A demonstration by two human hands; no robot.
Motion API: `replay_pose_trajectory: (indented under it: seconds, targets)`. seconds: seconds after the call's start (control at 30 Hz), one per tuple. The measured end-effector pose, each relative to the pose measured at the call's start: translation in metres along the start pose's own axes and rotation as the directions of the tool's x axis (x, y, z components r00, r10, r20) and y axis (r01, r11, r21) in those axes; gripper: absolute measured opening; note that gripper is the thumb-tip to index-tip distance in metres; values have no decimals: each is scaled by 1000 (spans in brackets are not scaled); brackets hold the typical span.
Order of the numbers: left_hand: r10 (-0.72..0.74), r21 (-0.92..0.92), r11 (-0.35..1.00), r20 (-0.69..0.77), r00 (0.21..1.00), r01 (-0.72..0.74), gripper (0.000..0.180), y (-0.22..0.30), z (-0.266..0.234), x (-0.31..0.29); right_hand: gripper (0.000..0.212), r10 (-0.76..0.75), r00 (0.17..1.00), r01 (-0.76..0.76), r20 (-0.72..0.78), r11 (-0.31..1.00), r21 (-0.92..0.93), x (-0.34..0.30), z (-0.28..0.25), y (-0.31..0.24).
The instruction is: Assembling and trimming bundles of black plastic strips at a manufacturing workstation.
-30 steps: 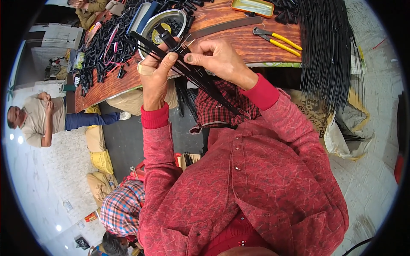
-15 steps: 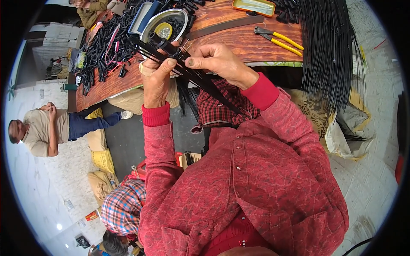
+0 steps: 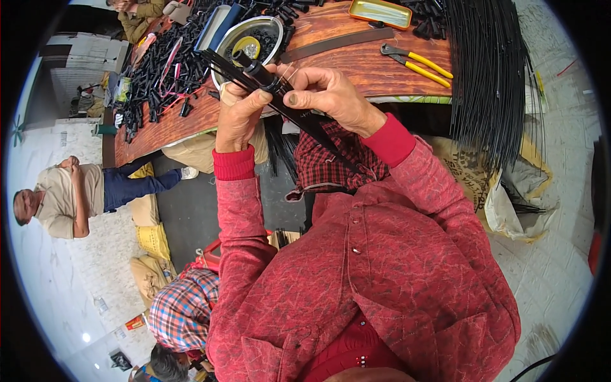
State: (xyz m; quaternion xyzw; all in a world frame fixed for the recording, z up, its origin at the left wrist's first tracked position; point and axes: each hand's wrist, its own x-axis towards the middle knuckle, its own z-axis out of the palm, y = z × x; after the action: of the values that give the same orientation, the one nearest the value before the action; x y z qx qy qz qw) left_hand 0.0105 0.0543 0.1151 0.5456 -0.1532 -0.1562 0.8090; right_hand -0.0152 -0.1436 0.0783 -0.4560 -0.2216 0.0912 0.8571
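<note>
A black plastic tube fitting (image 3: 258, 71) with a collar rises from a bundle of long thin black ribs (image 3: 308, 125), like part of an umbrella frame. My left hand (image 3: 243, 116) is closed around the bundle just below the collar, its thumb along the ribs. One of its fingers has a pale wrap. My right hand (image 3: 340, 99) is pinched beside the collar on a fine wire (image 3: 296, 72), its thumb against the ribs. The ribs slant down to the right beneath both hands. The wire's ends are too small to follow.
On the wooden table (image 3: 375, 67) lie yellow-handled pliers (image 3: 417, 65), a flat dark strip (image 3: 337, 44), a yellow-rimmed tray (image 3: 380, 13), a metal bowl (image 3: 275, 27) and heaped black fittings (image 3: 156, 79). Long black rods (image 3: 487, 83) overhang its right edge. A person (image 3: 70, 194) stands at the left.
The fitting and my left hand have shifted slightly right, closer to my right hand. My right hand stays at the collar, with its grip little changed.
</note>
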Motion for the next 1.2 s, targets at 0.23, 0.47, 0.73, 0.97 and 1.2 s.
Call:
replay_pose_trajectory:
  seconds: [0.23,0.47,0.73,0.97,1.2]
  targets:
    - [109,248,965,-104,989,-80,43,14,21,-6,22,90,992,-98,-90,992,-84,-7,5,-13]
    - [127,455,890,-168,978,-37,38,35,47,-10,19,-94,958,-33,-272,903,-428,-8,22,-15]
    - [112,461,887,-158,981,-27,34,31,30,-9,18,19,961,-91,-275,963,-252,-4,13,1]
    - [95,434,900,-129,987,-30,35,25,20,-8,29,178,970,-180,-168,984,2,-1,5,-6]
    - [122,310,947,-115,986,-81,35,20,17,-3,24,89,977,-128,-194,973,-194,2,8,-3]
